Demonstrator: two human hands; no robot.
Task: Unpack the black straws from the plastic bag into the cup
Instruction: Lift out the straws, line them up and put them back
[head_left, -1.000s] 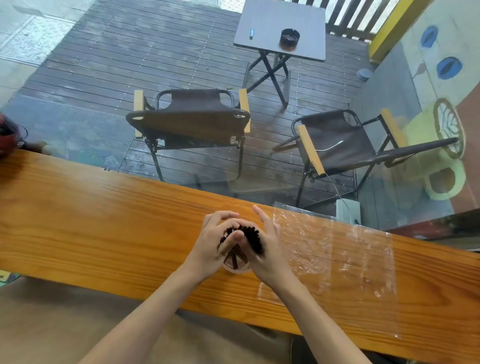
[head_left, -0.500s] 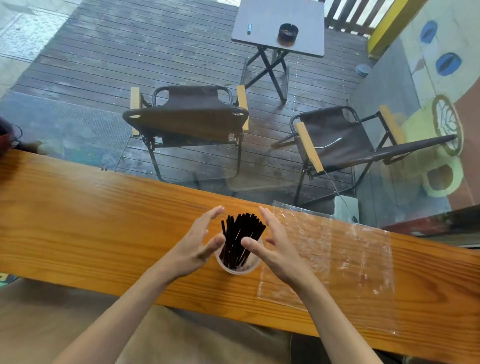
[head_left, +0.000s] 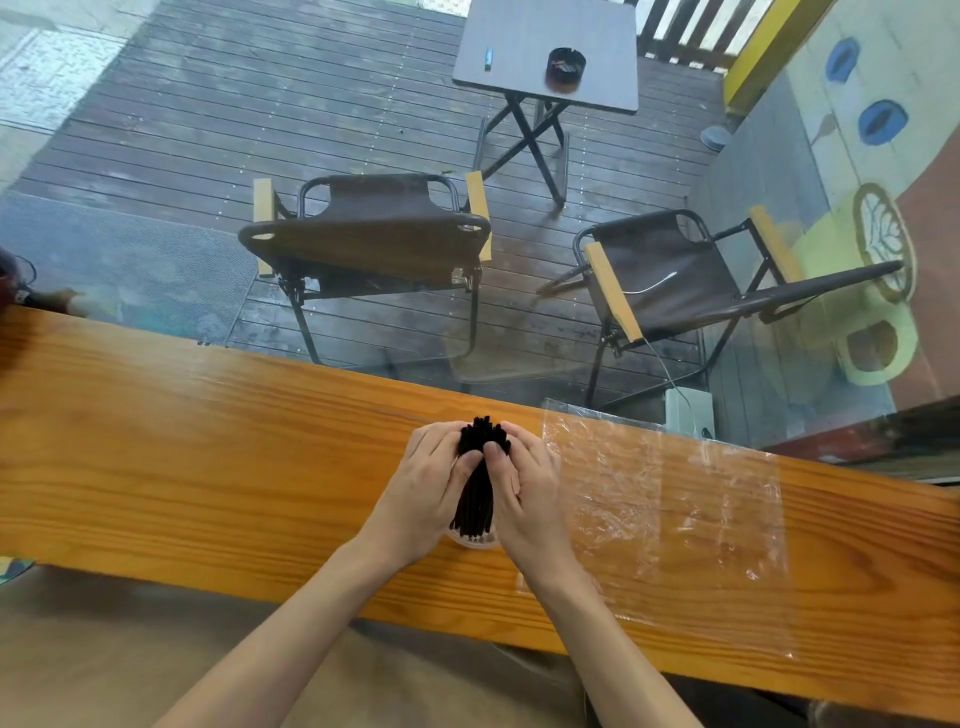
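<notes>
A bundle of black straws (head_left: 475, 493) stands upright in a clear plastic cup (head_left: 475, 542) on the wooden counter (head_left: 208, 457). Only the cup's near rim shows below the hands. My left hand (head_left: 423, 499) and my right hand (head_left: 527, 499) press in on the bundle from both sides, thumbs meeting across its upper part, straw tips sticking out above the fingers. The clear plastic bag (head_left: 665, 514) lies flat and empty-looking on the counter just right of my right hand.
The counter runs along a glass window; its far edge lies just beyond the cup. Outside are two folding chairs (head_left: 374, 234) and a small table (head_left: 545, 52) on a wet deck. A dark red object (head_left: 10, 280) sits at the counter's far left.
Half a second ago both hands were open and apart beside the fanned-out straws. Now they have closed in and squeezed the straws into a tight upright bundle.
</notes>
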